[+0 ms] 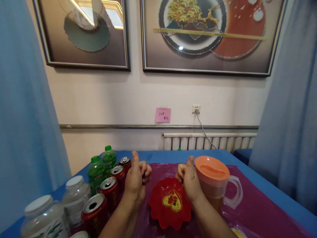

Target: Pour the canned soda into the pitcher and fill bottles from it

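Both hands are raised over the table with thumbs pointing up and the other fingers curled in. My left hand (135, 175) is closed and holds nothing I can see; it is nearest to a row of red drink cans (109, 193). My right hand (189, 178) is closed the same way, beside a clear pitcher (214, 191) with an orange lid (212, 167) and brownish liquid inside. Low between my forearms lies a red scalloped dish (158, 211) with a yellow pattern at its centre.
Green bottles (96, 173) and clear jars with white lids (75, 198) stand on the left. A purple sheet (257, 205) covers part of the blue tablecloth (153, 155). Behind are a radiator (210, 142) and a plugged-in cord (204, 130). Blue curtains (284, 132) flank both sides.
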Action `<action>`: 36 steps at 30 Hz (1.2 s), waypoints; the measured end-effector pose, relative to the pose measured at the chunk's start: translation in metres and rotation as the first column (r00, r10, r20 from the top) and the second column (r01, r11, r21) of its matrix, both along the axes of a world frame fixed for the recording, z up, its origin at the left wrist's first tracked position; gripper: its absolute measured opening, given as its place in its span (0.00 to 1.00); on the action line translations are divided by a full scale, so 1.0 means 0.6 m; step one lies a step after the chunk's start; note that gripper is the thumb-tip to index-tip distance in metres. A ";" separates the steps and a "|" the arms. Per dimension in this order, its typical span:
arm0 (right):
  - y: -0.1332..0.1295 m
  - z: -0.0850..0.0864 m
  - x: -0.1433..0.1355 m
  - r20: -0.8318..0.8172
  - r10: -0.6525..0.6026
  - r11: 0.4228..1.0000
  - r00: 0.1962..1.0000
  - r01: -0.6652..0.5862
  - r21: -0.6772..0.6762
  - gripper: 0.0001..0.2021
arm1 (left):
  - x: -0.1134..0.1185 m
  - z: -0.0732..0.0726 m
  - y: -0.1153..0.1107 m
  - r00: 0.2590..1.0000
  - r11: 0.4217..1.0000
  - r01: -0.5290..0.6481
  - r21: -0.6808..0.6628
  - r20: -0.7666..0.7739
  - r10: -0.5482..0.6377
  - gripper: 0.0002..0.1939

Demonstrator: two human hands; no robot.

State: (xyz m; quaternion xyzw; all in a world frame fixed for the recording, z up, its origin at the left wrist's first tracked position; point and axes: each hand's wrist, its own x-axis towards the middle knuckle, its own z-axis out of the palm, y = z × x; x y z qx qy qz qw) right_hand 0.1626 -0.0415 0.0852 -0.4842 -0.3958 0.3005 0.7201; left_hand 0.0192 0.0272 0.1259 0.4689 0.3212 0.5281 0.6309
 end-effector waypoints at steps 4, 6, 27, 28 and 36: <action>-0.001 0.000 -0.001 -0.001 -0.006 1.000 1.000 0.006 0.009 0.38 | -0.002 0.001 0.000 1.000 1.000 0.002 0.009 -0.001 -0.002 0.41; -0.001 0.000 -0.001 -0.004 -0.008 1.000 1.000 0.009 0.014 0.38 | -0.003 0.002 -0.001 1.000 1.000 0.007 0.015 -0.004 -0.007 0.41; -0.003 -0.002 0.009 0.013 -0.021 0.999 1.000 0.020 0.024 0.39 | -0.005 0.003 -0.006 1.000 0.999 -0.013 0.051 0.025 0.012 0.41; -0.003 -0.002 0.011 0.012 -0.023 0.999 1.000 0.023 0.028 0.39 | -0.005 0.004 -0.006 1.000 0.999 -0.014 0.050 0.023 0.013 0.41; -0.006 -0.011 0.012 0.042 -0.043 0.998 0.998 0.041 0.057 0.38 | -0.005 0.000 -0.002 0.999 0.999 -0.020 0.030 0.027 0.019 0.43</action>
